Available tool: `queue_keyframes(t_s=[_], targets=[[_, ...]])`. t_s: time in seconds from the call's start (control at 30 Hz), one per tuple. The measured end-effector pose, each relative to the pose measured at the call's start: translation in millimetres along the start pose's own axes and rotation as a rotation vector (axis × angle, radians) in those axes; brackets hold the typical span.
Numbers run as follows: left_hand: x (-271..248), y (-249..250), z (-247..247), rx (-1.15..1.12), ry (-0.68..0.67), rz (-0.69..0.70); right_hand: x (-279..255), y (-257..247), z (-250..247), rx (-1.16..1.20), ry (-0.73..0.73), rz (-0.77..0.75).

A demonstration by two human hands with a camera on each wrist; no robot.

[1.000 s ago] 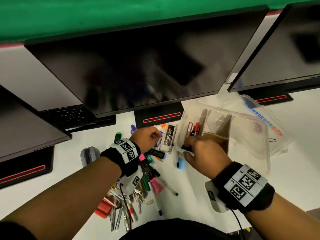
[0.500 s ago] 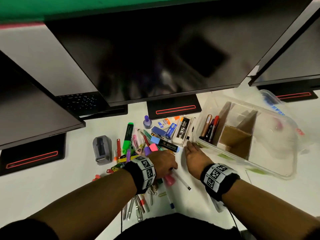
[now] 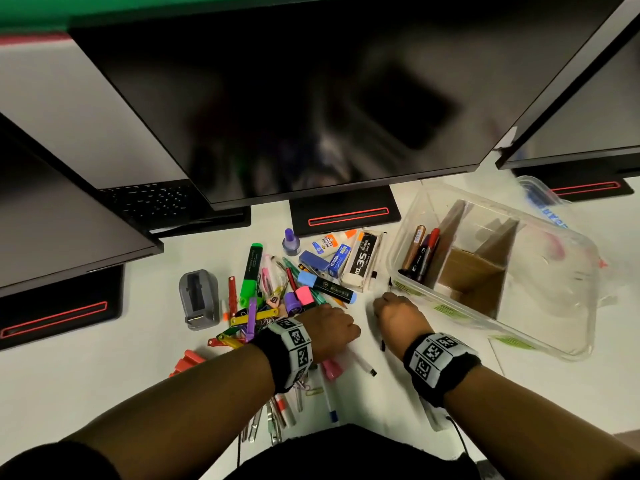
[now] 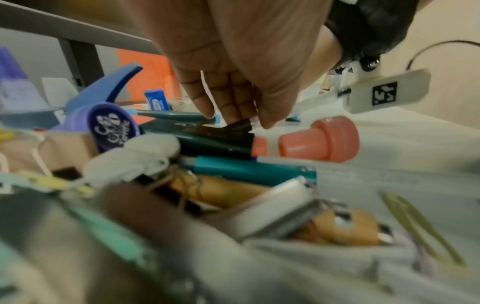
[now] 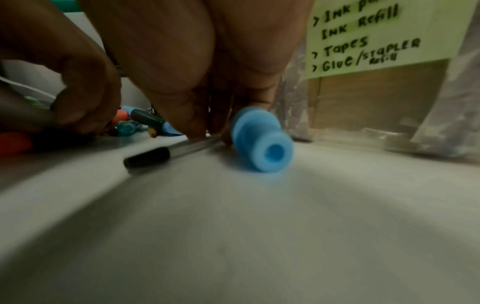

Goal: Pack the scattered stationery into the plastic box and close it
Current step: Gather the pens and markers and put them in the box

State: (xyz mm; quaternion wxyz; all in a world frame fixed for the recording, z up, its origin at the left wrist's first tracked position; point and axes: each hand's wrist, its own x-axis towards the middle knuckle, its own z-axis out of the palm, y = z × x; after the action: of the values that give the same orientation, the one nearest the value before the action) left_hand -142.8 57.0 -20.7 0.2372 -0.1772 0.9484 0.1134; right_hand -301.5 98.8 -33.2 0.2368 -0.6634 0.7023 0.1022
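Observation:
The clear plastic box [image 3: 554, 299] stands open at the right, with cardboard dividers and a few markers [image 3: 420, 252] in its left section. Scattered stationery lies left of it. My left hand [image 3: 332, 329] is down at the pile's near edge; in the left wrist view its fingers [image 4: 233, 115] pinch a dark highlighter [image 4: 215, 142] with a bare salmon tip, and a pink cap [image 4: 319, 142] lies beside it. My right hand [image 3: 391, 311] is curled on the table just in front of the box, fingertips [image 5: 200, 131] on a clear pen [image 5: 155, 157] with a black cap. A blue cap [image 5: 262, 142] lies next to them.
Three monitors on black stands crowd the back of the white table. The box's lid [image 3: 540, 199] lies behind it. A grey tape dispenser [image 3: 199, 299] stands left of the pile, and a staples box [image 3: 363, 258], a glue bottle [image 3: 329, 240] and a green highlighter [image 3: 252, 271] lie at its far side.
My right hand has left the box and dropped to the table in front of it. My left hand has pulled back from the far side of the pile to its near edge.

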Motion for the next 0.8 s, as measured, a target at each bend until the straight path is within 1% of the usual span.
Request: queue_keyframes(t_s=[0.07,0.17,0.23,0.27,0.33,0.37,0.43,0.5,0.57,0.7,0.73,0.8], targets=[[-2,-4,-8,-0.094,0.049,-0.041,3,-4,-1,0.081,0.032,0.028],[-8,-12,-23,-0.251,0.196,-0.088,9,-12,-1,0.237,0.063,0.042],[-12,-21,-28,-0.343,0.294,-0.132,12,-19,-1,0.358,0.099,0.091],[-13,-26,-30,-0.378,0.316,-0.157,14,-21,-1,0.405,0.106,0.122],[-15,-38,-30,-0.395,0.305,-0.215,17,-24,-3,0.463,0.087,0.167],[-16,-44,-30,-0.387,0.279,-0.257,18,-24,-5,0.5,0.073,0.188],[-18,-55,-29,-0.333,0.191,-0.336,20,-24,-10,0.591,0.044,0.255],[-20,-64,-29,-0.262,0.101,-0.376,21,-26,-16,0.646,0.044,0.3],[-21,-71,-28,-0.23,0.086,-0.378,24,-27,-19,0.657,0.097,0.326],[-16,-78,-25,-0.217,0.112,-0.359,30,-32,-22,0.694,0.127,0.385],[-14,-77,-24,-0.205,0.092,-0.356,31,-34,-22,0.725,0.166,0.386],[-12,-77,-23,-0.192,0.045,-0.349,35,-40,-20,0.808,0.295,0.363]])
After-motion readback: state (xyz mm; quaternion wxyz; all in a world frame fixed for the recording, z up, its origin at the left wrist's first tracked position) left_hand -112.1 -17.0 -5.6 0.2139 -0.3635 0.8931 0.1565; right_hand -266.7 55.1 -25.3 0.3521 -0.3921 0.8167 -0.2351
